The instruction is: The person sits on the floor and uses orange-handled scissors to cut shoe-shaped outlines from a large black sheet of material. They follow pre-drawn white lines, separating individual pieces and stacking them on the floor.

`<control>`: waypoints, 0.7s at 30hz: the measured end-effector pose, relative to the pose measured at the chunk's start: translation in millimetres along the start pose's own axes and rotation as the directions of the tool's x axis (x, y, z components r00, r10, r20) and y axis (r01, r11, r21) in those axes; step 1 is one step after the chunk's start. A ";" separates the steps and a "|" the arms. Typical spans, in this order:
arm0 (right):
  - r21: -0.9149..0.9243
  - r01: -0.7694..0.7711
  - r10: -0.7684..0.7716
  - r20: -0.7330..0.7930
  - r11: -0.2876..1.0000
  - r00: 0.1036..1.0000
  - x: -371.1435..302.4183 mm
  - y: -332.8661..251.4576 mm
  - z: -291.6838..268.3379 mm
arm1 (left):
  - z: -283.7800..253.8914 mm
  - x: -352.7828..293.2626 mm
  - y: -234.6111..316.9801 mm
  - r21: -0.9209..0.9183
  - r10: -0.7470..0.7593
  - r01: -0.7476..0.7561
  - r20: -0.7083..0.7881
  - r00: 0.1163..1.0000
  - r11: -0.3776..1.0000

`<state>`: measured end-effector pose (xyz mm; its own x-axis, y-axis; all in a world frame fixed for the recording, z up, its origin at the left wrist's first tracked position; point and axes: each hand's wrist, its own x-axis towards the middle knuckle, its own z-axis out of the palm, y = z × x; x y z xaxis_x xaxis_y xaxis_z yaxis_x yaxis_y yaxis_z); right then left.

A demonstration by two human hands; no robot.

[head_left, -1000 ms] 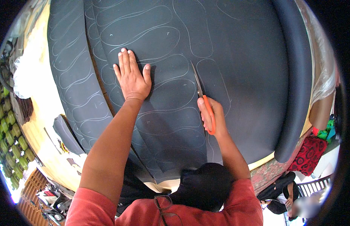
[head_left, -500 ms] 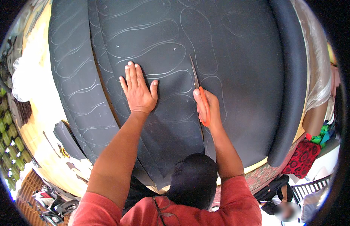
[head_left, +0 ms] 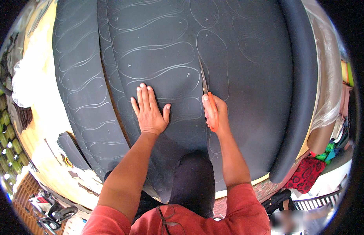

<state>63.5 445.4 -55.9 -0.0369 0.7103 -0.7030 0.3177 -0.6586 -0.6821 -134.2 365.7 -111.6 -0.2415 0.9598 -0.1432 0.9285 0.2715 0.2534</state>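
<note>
A large black sheet (head_left: 252, 113), marked with pale sole-shaped outlines, spreads out in front of me. My left hand (head_left: 152, 114) lies flat on it, fingers stretched forward and thumb apart, holding nothing. To its right, my right hand (head_left: 218, 113) grips a pair of scissors (head_left: 213, 117) by the orange handles. The blades point away from me, between a column of sideways outlines and a lengthwise one. A dark cut line runs back toward me from below the scissors. Whether a lower blade lies under the sheet is hidden.
The sheet's rolled edge (head_left: 301, 78) curves along the right, beside clear plastic wrap (head_left: 332, 74). Another outlined black strip (head_left: 82, 78) lies at left. Dark cut pieces (head_left: 70, 147) sit on the pale wooden surface (head_left: 45, 129). A motorbike (head_left: 53, 211) stands lower left; a person is lower right.
The scissors have advanced along the sheet, away from me, past a small white mark. My left hand stays at about the same spot on the sheet, while the view has shifted forward.
</note>
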 end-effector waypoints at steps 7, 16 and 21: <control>0.016 0.007 -0.008 0.030 1.000 1.000 21.4 -20.5 3.1 | -1.2 0.1 -0.7 0.016 -0.009 0.008 0.045 0.999 1.000; 0.065 0.003 -0.004 0.017 0.998 1.000 45.6 -42.2 12.8 | -3.7 2.3 0.0 0.026 -0.033 0.030 0.118 0.992 0.999; 0.056 0.047 -0.047 0.001 0.997 0.999 58.0 -54.7 22.1 | -3.0 0.6 -0.7 0.027 -0.038 0.034 0.137 0.990 0.999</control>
<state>23.0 517.0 -63.8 -0.0525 0.7404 -0.6702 0.2618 -0.6374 -0.7247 -135.9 366.3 -109.0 -0.2356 0.9299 -0.2824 0.9270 0.3023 0.2222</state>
